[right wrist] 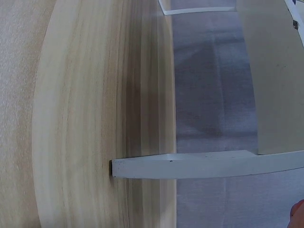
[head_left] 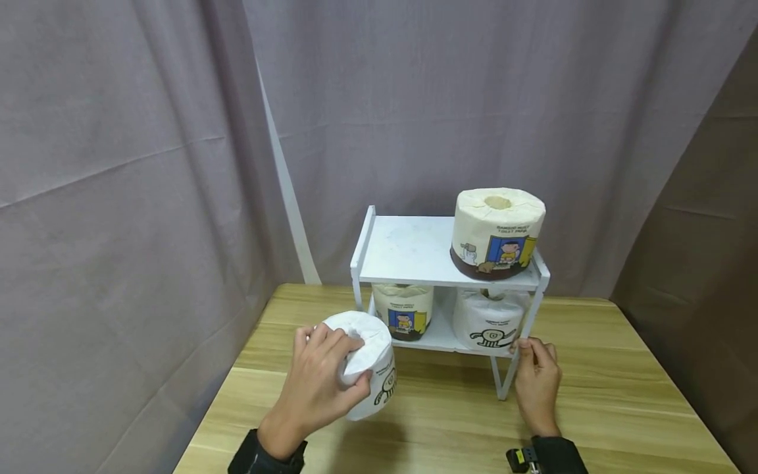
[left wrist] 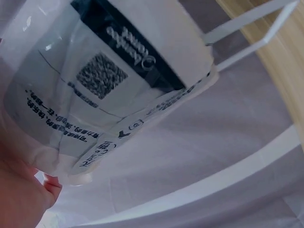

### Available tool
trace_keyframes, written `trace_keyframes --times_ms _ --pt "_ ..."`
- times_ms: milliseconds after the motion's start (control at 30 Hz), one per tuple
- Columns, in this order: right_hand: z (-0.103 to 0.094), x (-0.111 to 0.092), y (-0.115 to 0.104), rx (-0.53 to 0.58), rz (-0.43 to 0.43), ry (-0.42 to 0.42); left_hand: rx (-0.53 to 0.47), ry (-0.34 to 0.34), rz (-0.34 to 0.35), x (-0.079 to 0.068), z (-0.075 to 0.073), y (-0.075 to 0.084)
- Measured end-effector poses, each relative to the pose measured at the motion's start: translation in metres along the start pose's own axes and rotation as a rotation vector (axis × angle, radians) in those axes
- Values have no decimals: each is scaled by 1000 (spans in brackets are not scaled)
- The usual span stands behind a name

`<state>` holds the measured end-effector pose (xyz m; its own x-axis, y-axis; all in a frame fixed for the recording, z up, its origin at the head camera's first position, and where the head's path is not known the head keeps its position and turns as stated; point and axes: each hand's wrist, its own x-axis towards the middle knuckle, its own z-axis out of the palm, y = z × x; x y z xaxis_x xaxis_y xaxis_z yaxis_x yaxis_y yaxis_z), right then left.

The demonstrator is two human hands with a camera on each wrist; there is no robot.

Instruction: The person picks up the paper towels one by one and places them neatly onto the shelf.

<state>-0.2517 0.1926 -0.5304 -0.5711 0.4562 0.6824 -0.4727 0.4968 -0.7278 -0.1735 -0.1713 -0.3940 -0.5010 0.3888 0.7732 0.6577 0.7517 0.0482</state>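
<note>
My left hand (head_left: 316, 382) grips a white-wrapped toilet paper roll (head_left: 374, 345) by its upper end, fingers at the core hole and thumb on the near side. The roll hangs tilted above the table, in front of a white two-tier shelf (head_left: 408, 247). In the left wrist view the roll's wrapper (left wrist: 102, 76) shows a QR code and printed text. My right hand (head_left: 539, 385) pinches the shelf's frame at the lower tier's right front corner. The right wrist view shows a shelf leg (right wrist: 185, 166) on the wood, with only a fingertip at the edge.
A cream roll (head_left: 497, 230) stands on the top tier's right side. Below it are another cream roll (head_left: 404, 313) at left and a white roll (head_left: 488, 319) at right. The wooden table (head_left: 604, 395) is backed by grey curtains (head_left: 414, 99).
</note>
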Motion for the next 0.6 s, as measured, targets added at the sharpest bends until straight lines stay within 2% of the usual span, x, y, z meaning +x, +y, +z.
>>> trace_keyframes --times_ms 300,600 --pt "-1 -1 0 5 -13 -5 -32 -29 -9 17 -9 0" --pt "-3 0 4 14 -21 -23 -34 3 26 32 -17 -2"
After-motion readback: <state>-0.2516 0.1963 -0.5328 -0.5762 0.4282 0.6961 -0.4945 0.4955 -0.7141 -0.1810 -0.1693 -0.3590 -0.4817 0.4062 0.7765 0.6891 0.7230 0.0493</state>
